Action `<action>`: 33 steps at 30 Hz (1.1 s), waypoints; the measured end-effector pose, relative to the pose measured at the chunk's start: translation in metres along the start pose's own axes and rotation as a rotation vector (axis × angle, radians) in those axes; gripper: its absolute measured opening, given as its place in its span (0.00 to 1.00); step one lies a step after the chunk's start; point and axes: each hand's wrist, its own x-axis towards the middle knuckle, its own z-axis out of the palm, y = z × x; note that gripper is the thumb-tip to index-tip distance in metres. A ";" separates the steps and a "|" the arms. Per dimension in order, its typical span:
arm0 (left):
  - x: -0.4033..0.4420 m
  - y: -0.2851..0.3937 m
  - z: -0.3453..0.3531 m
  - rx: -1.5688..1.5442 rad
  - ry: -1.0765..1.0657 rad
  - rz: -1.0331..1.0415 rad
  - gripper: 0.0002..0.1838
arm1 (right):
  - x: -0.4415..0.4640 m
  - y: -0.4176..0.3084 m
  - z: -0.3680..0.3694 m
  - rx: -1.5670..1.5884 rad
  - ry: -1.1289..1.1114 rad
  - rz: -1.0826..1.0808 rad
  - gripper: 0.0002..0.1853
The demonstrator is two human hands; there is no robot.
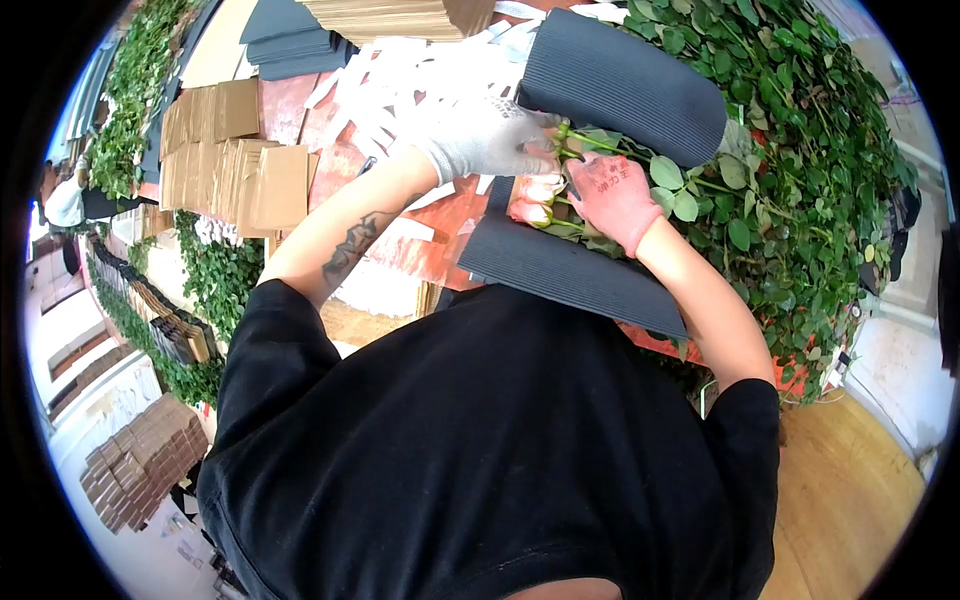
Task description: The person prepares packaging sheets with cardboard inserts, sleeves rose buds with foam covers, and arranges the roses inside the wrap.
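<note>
My left hand (pixel 490 140), in a pale grey glove, has its fingers bent around a rose near its greenish head (pixel 562 132). Close beside it, my right hand (pixel 608 198) in a pink glove with dark writing is closed on rose stems. Pink-and-cream roses (pixel 533 205) lie just below my fingers, heads to the left and leafy stems to the right. Beneath them is a dark corrugated sheet (pixel 575 270), its near flap toward my body. Its far part (pixel 625 88) curves up beyond my hands. My fingertips partly hide the stems.
Leafy rose stems (pixel 780 160) are heaped on the right. White paper strips (pixel 390 95) lie scattered over the red table (pixel 340 165). Stacks of brown cardboard (pixel 225 175) stand at the left, with dark sheets (pixel 292 40) and more cardboard (pixel 400 18) at the back.
</note>
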 end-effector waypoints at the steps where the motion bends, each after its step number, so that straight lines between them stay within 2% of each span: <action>1: 0.000 0.000 0.001 0.013 0.018 -0.028 0.15 | -0.002 0.000 -0.004 -0.001 -0.001 -0.007 0.16; 3: -0.001 -0.003 0.011 0.002 0.076 0.020 0.16 | -0.010 -0.001 -0.019 0.114 0.038 0.030 0.15; 5: 0.000 -0.009 0.017 -0.006 0.143 0.061 0.18 | -0.014 0.003 -0.017 0.130 -0.017 0.019 0.15; 13: -0.005 0.001 0.011 0.044 0.115 0.005 0.17 | -0.006 -0.006 0.001 0.064 0.032 -0.219 0.11; 18: -0.009 0.008 0.004 0.052 0.037 -0.077 0.17 | -0.004 -0.008 0.002 0.048 0.015 -0.200 0.10; 21: -0.011 0.005 0.008 0.060 0.148 0.002 0.17 | -0.004 -0.009 0.002 0.039 -0.002 -0.184 0.11; 23: -0.009 0.010 0.005 0.004 0.053 -0.072 0.18 | -0.005 -0.008 0.000 0.060 -0.005 -0.172 0.12; 27: -0.008 0.009 0.003 -0.040 0.014 -0.056 0.19 | -0.012 -0.006 -0.024 0.182 0.050 -0.159 0.15; 28: -0.008 0.011 0.005 0.028 0.021 -0.043 0.21 | -0.012 -0.006 -0.027 0.226 -0.048 -0.129 0.15; 30: -0.009 0.015 0.008 0.093 0.025 -0.025 0.24 | -0.011 -0.009 -0.020 0.254 -0.101 -0.132 0.14; 32: -0.009 0.018 0.009 0.152 0.001 -0.084 0.34 | -0.006 -0.010 -0.020 0.254 -0.178 -0.135 0.16; 33: -0.010 0.020 0.008 0.147 0.002 -0.087 0.34 | -0.004 -0.011 -0.022 0.254 -0.183 -0.139 0.16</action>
